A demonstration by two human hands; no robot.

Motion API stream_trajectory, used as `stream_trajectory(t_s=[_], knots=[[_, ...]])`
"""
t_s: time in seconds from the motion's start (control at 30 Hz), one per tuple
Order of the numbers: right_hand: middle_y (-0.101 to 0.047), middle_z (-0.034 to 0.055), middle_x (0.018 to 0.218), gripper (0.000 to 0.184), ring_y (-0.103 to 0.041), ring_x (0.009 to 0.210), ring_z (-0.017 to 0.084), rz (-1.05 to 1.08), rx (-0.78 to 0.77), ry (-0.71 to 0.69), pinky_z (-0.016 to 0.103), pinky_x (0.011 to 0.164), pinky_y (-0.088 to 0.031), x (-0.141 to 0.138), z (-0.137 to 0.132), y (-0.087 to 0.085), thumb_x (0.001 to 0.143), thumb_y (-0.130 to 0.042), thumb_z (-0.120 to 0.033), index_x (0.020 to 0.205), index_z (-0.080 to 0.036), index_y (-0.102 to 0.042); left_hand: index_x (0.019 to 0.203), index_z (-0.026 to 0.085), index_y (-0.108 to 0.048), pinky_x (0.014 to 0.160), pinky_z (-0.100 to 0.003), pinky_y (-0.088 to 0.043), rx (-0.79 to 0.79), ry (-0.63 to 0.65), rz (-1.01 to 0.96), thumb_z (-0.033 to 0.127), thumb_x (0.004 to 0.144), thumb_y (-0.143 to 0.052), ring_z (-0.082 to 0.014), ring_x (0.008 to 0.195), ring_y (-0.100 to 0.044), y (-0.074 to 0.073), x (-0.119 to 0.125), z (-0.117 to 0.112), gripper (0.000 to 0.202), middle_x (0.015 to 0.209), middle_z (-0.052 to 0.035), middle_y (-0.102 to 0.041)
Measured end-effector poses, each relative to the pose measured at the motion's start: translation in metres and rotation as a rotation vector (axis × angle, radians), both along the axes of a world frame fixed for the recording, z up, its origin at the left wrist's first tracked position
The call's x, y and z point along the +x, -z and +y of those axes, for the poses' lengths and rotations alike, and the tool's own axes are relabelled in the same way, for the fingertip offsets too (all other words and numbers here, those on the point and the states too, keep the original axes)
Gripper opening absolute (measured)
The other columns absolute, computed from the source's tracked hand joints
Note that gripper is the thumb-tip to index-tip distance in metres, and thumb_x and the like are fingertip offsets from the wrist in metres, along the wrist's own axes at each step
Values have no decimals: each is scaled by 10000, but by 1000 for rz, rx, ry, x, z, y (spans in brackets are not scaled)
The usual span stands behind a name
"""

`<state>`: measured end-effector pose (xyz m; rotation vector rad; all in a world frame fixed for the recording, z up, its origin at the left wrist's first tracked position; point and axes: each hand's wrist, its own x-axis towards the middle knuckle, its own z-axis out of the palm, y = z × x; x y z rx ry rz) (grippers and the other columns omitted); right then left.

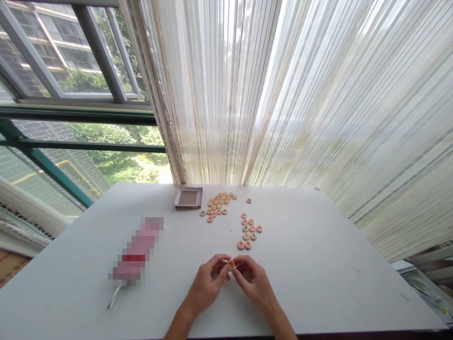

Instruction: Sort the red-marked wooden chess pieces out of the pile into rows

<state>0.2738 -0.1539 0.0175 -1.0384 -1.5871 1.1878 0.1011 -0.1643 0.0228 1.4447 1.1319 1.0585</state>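
Note:
Between the fingertips of both hands is a round wooden Chinese chess piece (231, 264) with a red character facing me. My left hand (208, 282) pinches its left side, and my right hand (254, 282) pinches its right side. Just beyond my hands lie several face-up chess pieces (248, 245), some marked red and some dark. Farther back to the left, a cluster of pieces (216, 201) shows mostly blank backs. Several face-up pieces (210, 219) sit at its near edge. One lone piece (248, 200) rests to the right of that cluster.
An open shallow box (188, 206) stands at the back of the white table (318, 283). A pixelated pink object (136, 252) lies on the left. Striped curtains (300, 94) hang behind the table, with a window (71, 56) at the left.

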Motion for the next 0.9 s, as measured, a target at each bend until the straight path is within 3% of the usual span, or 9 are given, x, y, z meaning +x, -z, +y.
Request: stream_trajectory(t_s=[0.37,0.7,0.9], knots=[[-670,28,868,136,-631,747,159,-69,64,-29,267,701,-509,-2,-2,-4,916,-571,-308,990,-215,-639,914,189,-579,608,-224,-500,-34,-95,-12,384,829,-662,-154,620,-645,11,5,4,228,696,-6,-683],[-656,27,901,111,-634,773,156,-88,81,-24,263,714,-511,-1,-2,-6,899,-593,-265,992,-224,-636,938,155,-625,638,-258,-517,-82,-52,-60,430,896,-560,-165,646,-656,10,1,5,286,826,-69,-718],[-652,32,916,127,-632,776,156,-93,75,-17,261,720,-516,0,-1,-7,906,-585,-285,1006,-224,-634,1034,137,-647,652,-266,-512,-93,-44,-60,455,915,-516,-179,661,-653,10,-1,6,363,749,-60,-698]])
